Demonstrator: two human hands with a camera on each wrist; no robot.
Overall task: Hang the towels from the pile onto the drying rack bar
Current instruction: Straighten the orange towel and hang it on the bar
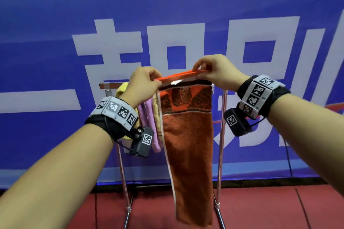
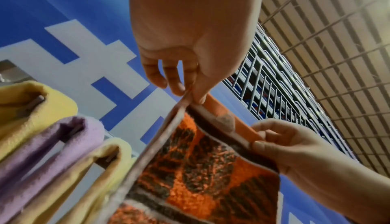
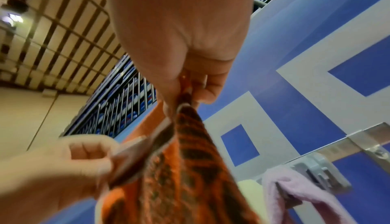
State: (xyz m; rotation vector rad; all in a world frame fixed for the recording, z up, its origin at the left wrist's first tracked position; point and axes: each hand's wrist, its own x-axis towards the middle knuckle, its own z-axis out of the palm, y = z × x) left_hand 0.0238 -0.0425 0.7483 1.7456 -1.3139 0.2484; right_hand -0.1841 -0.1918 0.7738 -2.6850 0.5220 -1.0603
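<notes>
An orange and brown patterned towel [image 1: 188, 145] hangs long in front of the drying rack bar [image 1: 105, 86]. My left hand [image 1: 157, 80] pinches the left end of its top edge, and my right hand [image 1: 200, 71] pinches the right end, stretching the edge level just above the bar. The left wrist view shows thumb and fingers of the left hand [image 2: 193, 96] closed on the towel [image 2: 200, 169] corner. In the right wrist view the right hand [image 3: 182, 101] grips the other corner of the towel [image 3: 179, 169]. The bar behind the towel is hidden. No pile is in view.
A yellow towel [image 1: 122, 87], a purple towel [image 1: 147, 117] and a second yellow towel [image 1: 157, 115] hang on the bar's left part. The rack's right post [image 1: 222, 126] stands just right of the orange towel. A blue banner [image 1: 55, 135] is behind; red floor [image 1: 260, 210] below.
</notes>
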